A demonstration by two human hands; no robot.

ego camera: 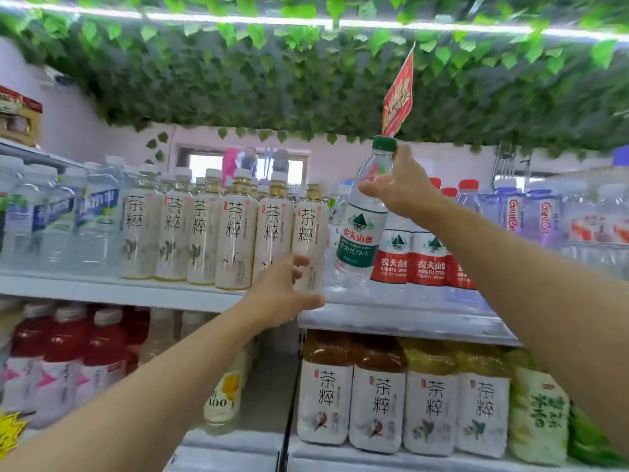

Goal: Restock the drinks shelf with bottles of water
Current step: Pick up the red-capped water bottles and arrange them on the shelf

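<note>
Nearest the camera, two bare forearms reach up and forward toward the drinks shelf [401, 321]. The left hand [284, 294] is at the lower part of the rightmost cream-labelled tea bottle [309, 240] on the upper shelf level; its thumb and fingers are curled toward that bottle and touch it, though whether they fully grip it cannot be told. The right hand [403, 185] is raised higher and grasps the green-labelled water bottle [362, 216] by its neck and shoulder, fingers wrapped around the clear plastic just below the green cap. This bottle is tilted, cap leaning right, its base over the shelf edge in the gap between the tea bottle row and the red-labelled water bottles [425, 257].

Below, the lower shelf holds larger tea bottles [377, 396] with brown and yellow contents, and red drink bottles [64, 352] to the left.

Farther back on the upper level, clear water bottles [51, 216] stand at far left and purple-tinted bottles [531, 212] at right. A red promotional tag [397, 97] hangs above the held bottle, under a canopy of green leaves [272, 69].
</note>
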